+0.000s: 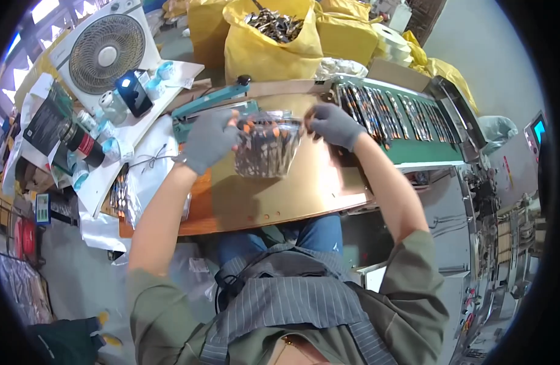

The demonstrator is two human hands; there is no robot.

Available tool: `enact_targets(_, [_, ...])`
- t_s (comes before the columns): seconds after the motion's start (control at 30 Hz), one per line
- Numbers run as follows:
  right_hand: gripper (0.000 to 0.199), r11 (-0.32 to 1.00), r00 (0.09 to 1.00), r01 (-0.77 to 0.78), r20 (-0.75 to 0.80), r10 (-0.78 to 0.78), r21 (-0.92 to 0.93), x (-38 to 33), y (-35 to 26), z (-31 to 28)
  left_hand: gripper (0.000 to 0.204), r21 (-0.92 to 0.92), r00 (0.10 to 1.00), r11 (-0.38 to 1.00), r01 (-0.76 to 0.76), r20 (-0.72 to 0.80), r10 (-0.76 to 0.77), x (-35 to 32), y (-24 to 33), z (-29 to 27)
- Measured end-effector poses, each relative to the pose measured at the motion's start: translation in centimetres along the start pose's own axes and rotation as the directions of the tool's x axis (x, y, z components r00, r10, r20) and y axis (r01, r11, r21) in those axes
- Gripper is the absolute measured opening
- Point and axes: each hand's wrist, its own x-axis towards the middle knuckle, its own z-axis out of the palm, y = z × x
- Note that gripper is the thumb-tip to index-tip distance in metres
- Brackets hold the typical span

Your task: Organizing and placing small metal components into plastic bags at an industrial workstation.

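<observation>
A clear plastic bag (266, 153) packed with slender dark pieces with orange parts stands over the worktable, slightly smeared by motion. My left hand (210, 141), in a grey glove with bare fingertips, grips its upper left edge. At the bag's upper right corner, my right hand (333, 124), gloved alike, has its fingers closed in a pinch. Behind the left hand sits a teal bench tool with a long lever (210, 100) ending in a black knob. Similar slender pieces (368, 109) lie in rows on a green belt (417, 153) to the right.
The wooden worktable (198, 210) has a tan sheet (231, 204) on it. A side table at left bears a fan (106, 56), a phone (134, 93) and a dark bottle (82, 143). Beyond stands a yellow sack (271, 58) of dark pieces. Bagged pieces (123, 193) lie at left.
</observation>
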Motion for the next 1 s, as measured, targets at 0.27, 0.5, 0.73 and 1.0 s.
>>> enact_targets(0.27, [0.054, 0.646, 0.690, 0.611, -0.091, -0.718, -0.458, -2.0, -6.6, 3.1, 0.023, -0.332, 0.961, 0.902, 0.276, 0.074, -0.266, -2.4, 6.5, -1.3])
enact_targets(0.5, [0.031, 0.880, 0.878, 0.472, -0.053, -0.475, -0.056, 2.6, -2.6, 8.7, 0.037, -0.176, 0.908, 0.974, -0.142, -0.415, 0.057, -1.9, 0.4, -0.5])
enact_targets(0.73, [0.024, 0.900, 0.866, 0.263, -0.326, -0.379, -0.347, 19.0, 4.0, 12.6, 0.030, -0.654, 0.764, 0.511, 0.558, 0.165, -0.624, -3.7, -14.2, 7.5])
enact_targets(1.0, [0.031, 0.858, 0.842, 0.296, -0.309, -0.441, -0.419, 23.7, -4.0, 13.6, 0.031, -0.802, 0.599, 0.286, 0.525, 0.110, -0.793, 1.5, -20.2, 3.7])
